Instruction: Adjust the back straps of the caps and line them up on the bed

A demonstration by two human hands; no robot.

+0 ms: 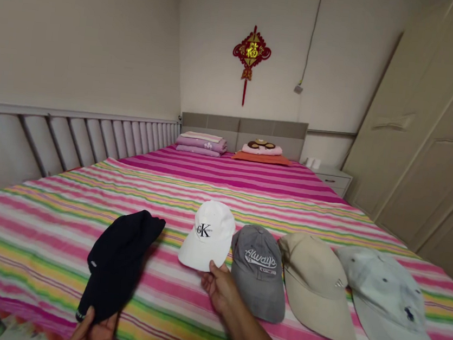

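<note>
My left hand (94,330) pinches the brim of a black baseball cap (118,261), which is tilted with its crown pointing away from me. With thumb on top, my right hand (216,284) grips the brim edge of a white baseball cap (211,231) with dark lettering on its front. Close to its right lies a grey baseball cap (259,272) with white script. Further right follow a beige baseball cap (316,281) and a pale blue-grey baseball cap (391,303) with a small dark emblem. The fingers under both brims are partly hidden.
The caps are over a bed with a striped sheet (61,216). Folded purple bedding (200,144) and a pink and orange stack (262,152) sit by the headboard (211,122). A rail (91,133) runs along the left; a nightstand (334,179) and wardrobe (424,160) stand right.
</note>
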